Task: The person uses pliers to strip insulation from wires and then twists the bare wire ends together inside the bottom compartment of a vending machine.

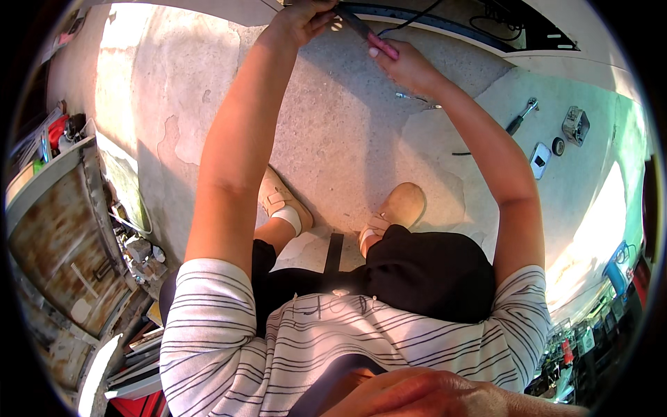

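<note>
The tool [360, 29] is at twelve o'clock, its pink handle [384, 47] held in the right hand [410, 68]; the left hand [299, 25] curls near its other end (whether gripping, one cannot tell). Probably stiff, fairly light, best held by the handle.

Long dark tool [359, 28], pinkish-red handle [384, 47], slanting, handle end in right hand [410, 69]

Looks rough and matt on the concrete floor [333, 125] — like shiny metal on the ratchet head [533, 104], like matt cloth on the trousers [431, 278].
</note>
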Motion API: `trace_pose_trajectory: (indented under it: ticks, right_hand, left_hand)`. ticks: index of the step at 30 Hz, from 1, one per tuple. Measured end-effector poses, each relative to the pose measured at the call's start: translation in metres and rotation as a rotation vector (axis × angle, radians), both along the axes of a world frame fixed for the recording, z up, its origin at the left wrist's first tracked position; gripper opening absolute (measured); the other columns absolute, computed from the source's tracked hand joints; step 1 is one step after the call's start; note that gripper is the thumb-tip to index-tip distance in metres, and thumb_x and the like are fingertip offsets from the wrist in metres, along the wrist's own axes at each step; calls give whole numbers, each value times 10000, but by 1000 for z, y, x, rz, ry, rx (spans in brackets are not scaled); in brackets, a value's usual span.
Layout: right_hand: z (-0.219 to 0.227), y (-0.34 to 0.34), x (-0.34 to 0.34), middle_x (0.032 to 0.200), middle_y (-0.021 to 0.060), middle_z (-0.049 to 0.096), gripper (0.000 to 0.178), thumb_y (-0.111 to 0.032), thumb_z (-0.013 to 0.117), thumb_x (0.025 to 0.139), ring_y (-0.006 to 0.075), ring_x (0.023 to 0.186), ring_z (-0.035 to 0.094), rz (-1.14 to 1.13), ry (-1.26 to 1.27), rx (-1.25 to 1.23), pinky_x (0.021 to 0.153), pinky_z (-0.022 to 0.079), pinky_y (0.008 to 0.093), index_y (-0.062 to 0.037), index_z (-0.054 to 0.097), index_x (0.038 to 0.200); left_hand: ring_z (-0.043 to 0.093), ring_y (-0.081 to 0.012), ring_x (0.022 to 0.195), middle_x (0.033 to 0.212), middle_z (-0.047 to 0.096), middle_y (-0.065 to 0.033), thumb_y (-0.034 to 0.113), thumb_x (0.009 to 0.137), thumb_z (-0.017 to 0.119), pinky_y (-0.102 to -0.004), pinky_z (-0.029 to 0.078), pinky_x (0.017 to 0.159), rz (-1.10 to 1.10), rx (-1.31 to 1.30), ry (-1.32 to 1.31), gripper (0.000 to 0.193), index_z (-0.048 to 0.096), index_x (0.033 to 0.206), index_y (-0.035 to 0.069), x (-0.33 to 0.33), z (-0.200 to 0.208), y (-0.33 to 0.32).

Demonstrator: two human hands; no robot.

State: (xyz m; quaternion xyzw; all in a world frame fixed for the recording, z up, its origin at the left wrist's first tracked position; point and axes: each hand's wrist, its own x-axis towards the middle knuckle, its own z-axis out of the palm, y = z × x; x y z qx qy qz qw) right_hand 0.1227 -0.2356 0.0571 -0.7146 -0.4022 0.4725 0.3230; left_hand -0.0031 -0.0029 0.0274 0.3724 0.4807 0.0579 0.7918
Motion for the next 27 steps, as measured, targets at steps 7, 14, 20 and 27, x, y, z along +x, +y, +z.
trace_pose_trajectory:
  ticks: [7, 14, 20, 27]
  right_hand:
    - [20, -12, -30, 779, -21, 501, 256, -326, 528, 1022, 65, 606, 430, -246, 1117, -15, 476, 388, 223, -76, 536, 1078]
    - [8, -8, -22, 720, -17, 500, 280, -345, 516, 1016, 61, 638, 477, -278, 641, -12, 480, 401, 219, -72, 568, 1051]
    - [4, 0, -20, 794, 114, 639, 347, -412, 567, 962, 279, 759, 620, -182, 64, -26, 691, 497, 392, -80, 616, 1047]
    - [7, -2, -6, 862, 165, 662, 362, -397, 557, 962, 385, 836, 625, -163, -118, -12, 750, 488, 435, -53, 605, 1063]
  left_hand:
    - [590, -80, 695, 827, 678, 43, 242, 971, 632, -237, 486, 601, 29, -14, -75, 85, 686, 970, 177, 14, -18, -6]
    - [576, -136, 645, 746, 637, 23, 254, 1035, 490, -311, 432, 560, 104, -54, -180, 175, 612, 926, 193, 38, 1, -27]
    - [564, -175, 575, 695, 601, 20, 294, 1040, 437, -347, 454, 524, 84, -104, -140, 217, 575, 907, 192, 34, 18, -5]
    - [411, -132, 468, 597, 453, 38, 227, 1023, 444, -285, 417, 458, 486, -5, -326, 213, 515, 830, 172, 71, 1, -15]
